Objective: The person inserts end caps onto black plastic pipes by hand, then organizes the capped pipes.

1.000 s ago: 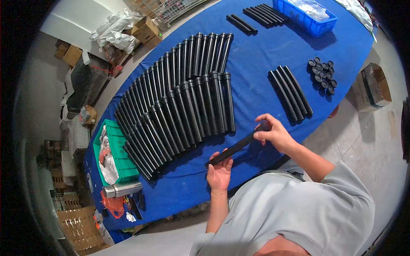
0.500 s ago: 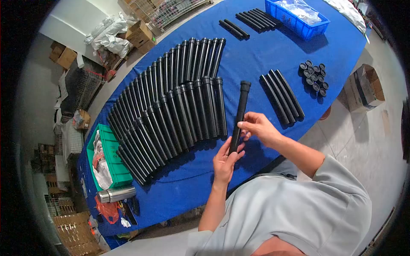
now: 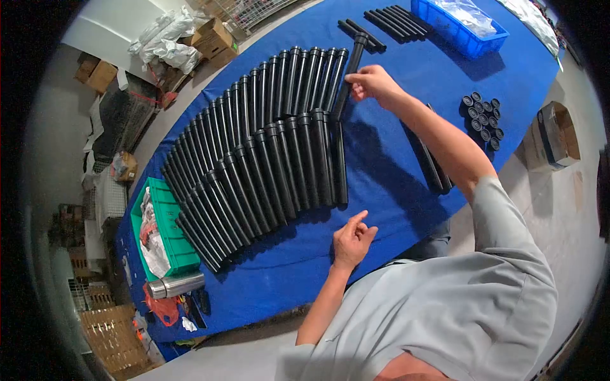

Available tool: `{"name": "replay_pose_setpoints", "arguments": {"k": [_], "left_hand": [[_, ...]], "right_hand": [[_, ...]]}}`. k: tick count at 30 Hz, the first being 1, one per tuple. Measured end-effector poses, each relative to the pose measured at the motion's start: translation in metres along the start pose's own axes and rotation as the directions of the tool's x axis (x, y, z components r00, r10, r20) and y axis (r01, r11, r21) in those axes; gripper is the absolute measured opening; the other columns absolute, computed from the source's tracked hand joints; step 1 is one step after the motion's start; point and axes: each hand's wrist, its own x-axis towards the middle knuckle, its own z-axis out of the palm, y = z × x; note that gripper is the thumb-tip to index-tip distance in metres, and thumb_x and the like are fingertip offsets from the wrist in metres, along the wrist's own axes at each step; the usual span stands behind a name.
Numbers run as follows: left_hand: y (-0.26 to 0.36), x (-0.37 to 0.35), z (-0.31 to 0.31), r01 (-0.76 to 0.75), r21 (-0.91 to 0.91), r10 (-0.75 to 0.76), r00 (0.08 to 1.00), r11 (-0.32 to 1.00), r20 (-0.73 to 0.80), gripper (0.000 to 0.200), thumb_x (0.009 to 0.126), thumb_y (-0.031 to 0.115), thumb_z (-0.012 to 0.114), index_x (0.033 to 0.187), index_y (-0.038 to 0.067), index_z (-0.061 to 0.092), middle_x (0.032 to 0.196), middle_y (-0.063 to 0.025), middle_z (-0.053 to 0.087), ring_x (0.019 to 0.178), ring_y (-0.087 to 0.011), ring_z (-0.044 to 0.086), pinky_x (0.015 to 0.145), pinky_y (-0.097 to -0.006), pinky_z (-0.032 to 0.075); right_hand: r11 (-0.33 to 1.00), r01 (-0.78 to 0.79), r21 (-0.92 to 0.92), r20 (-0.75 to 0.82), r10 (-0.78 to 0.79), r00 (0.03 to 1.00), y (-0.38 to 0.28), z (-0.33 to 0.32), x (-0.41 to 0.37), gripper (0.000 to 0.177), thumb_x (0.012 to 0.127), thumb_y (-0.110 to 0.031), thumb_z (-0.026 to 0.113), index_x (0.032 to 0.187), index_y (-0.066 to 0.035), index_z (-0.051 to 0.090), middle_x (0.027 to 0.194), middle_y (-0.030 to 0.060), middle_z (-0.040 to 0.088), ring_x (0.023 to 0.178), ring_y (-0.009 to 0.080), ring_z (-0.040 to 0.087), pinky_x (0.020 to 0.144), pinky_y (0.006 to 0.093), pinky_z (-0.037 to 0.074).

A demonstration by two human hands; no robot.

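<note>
My right hand (image 3: 376,85) pinches a black capped tube (image 3: 343,95) at its upper part. This tube stands at a slant at the right end of the back row, its lower end overlapping the front row in this view. My left hand (image 3: 354,241) is over the near side of the table, holding nothing, its fingers loosely bent and apart. Left of both hands lie two curved rows of black capped tubes, a back row (image 3: 256,95) and a front row (image 3: 273,168), packed side by side with their caps away from me.
Uncapped tubes (image 3: 424,155) lie under my right forearm, with a cluster of round black caps (image 3: 484,120) beyond. More tubes (image 3: 397,24) lie near a blue bin (image 3: 473,46). A green bin (image 3: 181,244) and a steel flask (image 3: 176,286) stand at the left on the blue cloth.
My right hand has carried the capped tube away from me and left to the back row. My left hand has let go of it and stays near the front edge.
</note>
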Motion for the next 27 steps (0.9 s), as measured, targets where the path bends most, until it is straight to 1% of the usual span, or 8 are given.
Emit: {"name": "replay_pose_setpoints", "arguments": {"k": [4, 5, 10, 12, 18, 24, 26, 27], "left_hand": [[0.006, 0.004, -0.001, -0.033, -0.004, 0.033, 0.999, 0.999, -0.015, 0.039, 0.086, 0.015, 0.081, 0.119, 0.001, 0.066, 0.070, -0.0064, 0.065, 0.056, -0.0102, 0.058, 0.053, -0.0249, 0.048], [0.007, 0.002, -0.001, 0.023, -0.025, -0.023, 1.000, 0.999, -0.011, 0.035, 0.086, 0.013, 0.079, 0.118, 0.003, 0.068, 0.074, -0.0034, 0.065, 0.060, -0.0071, 0.056, 0.054, -0.0226, 0.046], [0.011, 0.005, -0.005, 0.026, -0.031, -0.026, 1.000, 0.999, -0.010, 0.034, 0.085, 0.010, 0.078, 0.116, 0.003, 0.069, 0.074, -0.0025, 0.066, 0.058, -0.0063, 0.053, 0.053, -0.0218, 0.044], [0.012, 0.005, -0.006, 0.035, -0.030, -0.035, 0.999, 0.999, 0.001, 0.033, 0.085, 0.009, 0.078, 0.116, 0.003, 0.069, 0.075, -0.0025, 0.067, 0.059, -0.0064, 0.054, 0.053, -0.0219, 0.044], [0.006, 0.006, -0.005, -0.029, -0.041, 0.028, 1.000, 0.999, -0.014, 0.033, 0.084, 0.009, 0.079, 0.114, 0.002, 0.069, 0.074, -0.0043, 0.066, 0.056, -0.0080, 0.057, 0.051, -0.0220, 0.047], [0.009, 0.005, -0.006, 0.040, -0.054, -0.040, 0.999, 0.998, 0.015, 0.031, 0.085, 0.006, 0.076, 0.115, 0.002, 0.070, 0.079, -0.0038, 0.069, 0.064, -0.0079, 0.060, 0.057, -0.0215, 0.047], [0.007, 0.003, -0.005, 0.044, -0.051, -0.044, 0.999, 0.998, 0.001, 0.029, 0.085, 0.007, 0.075, 0.114, 0.002, 0.070, 0.079, -0.0036, 0.069, 0.065, -0.0079, 0.060, 0.058, -0.0217, 0.047], [0.006, 0.003, -0.004, 0.045, -0.049, -0.045, 0.999, 0.998, -0.009, 0.029, 0.085, 0.007, 0.075, 0.113, 0.002, 0.071, 0.079, -0.0036, 0.069, 0.065, -0.0079, 0.060, 0.058, -0.0218, 0.047]], "right_hand": [[0.999, -0.045, -0.016, -0.062, 0.044, 0.997, 0.016, -0.005, 0.081, 0.022, 0.089, -0.014, 0.075, 0.085, 0.004, 0.064, 0.069, 0.0088, 0.063, 0.055, 0.0185, 0.064, 0.049, 0.0313, 0.056], [0.998, -0.054, -0.024, -0.084, 0.051, 0.995, 0.021, -0.004, 0.097, 0.023, 0.089, -0.014, 0.075, 0.085, 0.005, 0.064, 0.070, 0.0098, 0.063, 0.057, 0.0196, 0.066, 0.049, 0.0321, 0.057], [0.992, -0.111, -0.056, -0.137, 0.103, 0.985, 0.038, 0.020, 0.126, 0.026, 0.084, -0.012, 0.079, 0.087, 0.009, 0.064, 0.073, 0.0150, 0.065, 0.059, 0.0261, 0.070, 0.054, 0.0386, 0.063], [0.979, -0.154, -0.133, -0.123, 0.138, 0.983, 0.044, 0.031, 0.132, 0.027, 0.082, -0.012, 0.080, 0.081, 0.010, 0.065, 0.069, 0.0173, 0.066, 0.057, 0.0274, 0.070, 0.052, 0.0402, 0.063], [0.938, -0.159, -0.307, -0.183, 0.105, 0.977, 0.048, 0.047, 0.127, 0.028, 0.081, -0.016, 0.082, 0.072, 0.006, 0.067, 0.067, 0.0142, 0.069, 0.054, 0.0228, 0.070, 0.051, 0.0363, 0.061], [0.904, -0.182, -0.386, -0.156, 0.130, 0.979, 0.038, 0.052, 0.131, 0.030, 0.079, -0.019, 0.082, 0.070, 0.006, 0.068, 0.066, 0.0148, 0.070, 0.056, 0.0223, 0.071, 0.052, 0.0354, 0.060], [0.791, -0.081, -0.606, -0.098, 0.027, 0.995, 0.033, 0.049, 0.131, 0.036, 0.081, -0.026, 0.080, 0.067, 0.004, 0.068, 0.062, 0.0138, 0.068, 0.054, 0.0226, 0.070, 0.051, 0.0360, 0.059], [0.737, -0.081, -0.671, -0.062, 0.053, 0.997, 0.025, 0.049, 0.122, 0.041, 0.083, -0.032, 0.078, 0.066, 0.003, 0.067, 0.059, 0.0133, 0.067, 0.054, 0.0237, 0.070, 0.053, 0.0367, 0.059]]}}
